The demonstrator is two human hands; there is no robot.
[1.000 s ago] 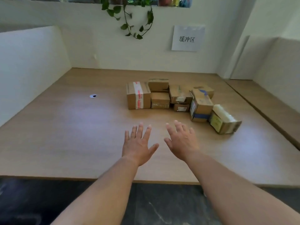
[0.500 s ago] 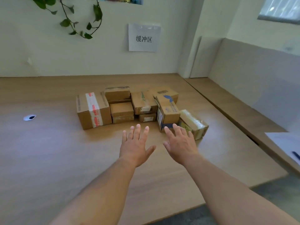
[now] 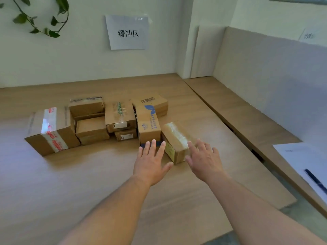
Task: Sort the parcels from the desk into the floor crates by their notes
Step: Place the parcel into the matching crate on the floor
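Several cardboard parcels stand in a cluster on the wooden desk (image 3: 53, 183). The nearest is a small taped box with a yellow note (image 3: 174, 144). Left of it stands a box with a blue logo (image 3: 149, 127). A larger box with red-printed tape (image 3: 51, 131) sits at the far left. My left hand (image 3: 151, 163) reaches flat with fingers spread, its fingertips in front of the blue-logo box. My right hand (image 3: 205, 160) is spread open at the small taped box's right side. Neither hand holds anything. No floor crates are in view.
A paper sign (image 3: 127, 32) with printed characters hangs on the back wall, and a trailing plant (image 3: 44, 20) hangs at upper left. A second desk (image 3: 230, 110) runs along the right partition, with a white sheet (image 3: 304, 161) and a dark pen (image 3: 315, 181) on it.
The view has turned right and moved closer to the parcels. Both hands have reached forward and now flank the small taped box.
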